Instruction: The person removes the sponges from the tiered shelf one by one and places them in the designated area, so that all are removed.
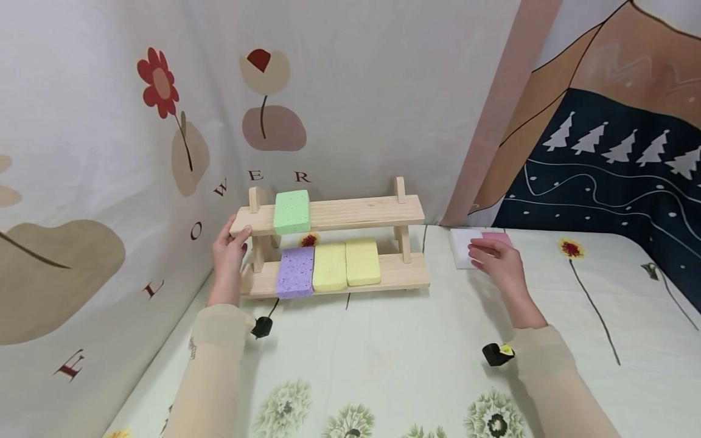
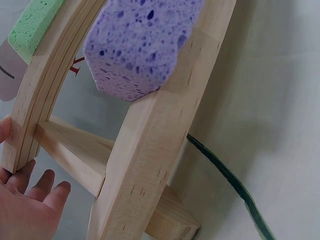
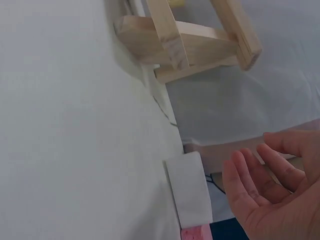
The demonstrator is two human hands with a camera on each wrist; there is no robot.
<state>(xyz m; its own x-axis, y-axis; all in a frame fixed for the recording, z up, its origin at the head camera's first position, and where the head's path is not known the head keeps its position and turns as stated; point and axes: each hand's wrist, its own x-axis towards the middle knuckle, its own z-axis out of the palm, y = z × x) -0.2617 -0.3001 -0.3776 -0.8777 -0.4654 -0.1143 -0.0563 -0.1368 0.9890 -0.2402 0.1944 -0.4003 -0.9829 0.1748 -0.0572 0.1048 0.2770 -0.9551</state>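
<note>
A two-tier wooden rack stands toward the back of the table. My left hand grips the left end of its upper shelf, thumb on the top and fingers beneath. On that shelf lies a green sponge. The lower shelf carries a purple sponge and two yellow sponges side by side. My right hand is over a flat white block and a pink sponge at the back right; its loosely bent fingers hold nothing.
A pale floral cloth covers the table. Hanging printed fabric rises right behind the rack, and more stands along the left side. Small black devices are at both wrists, one below the right hand.
</note>
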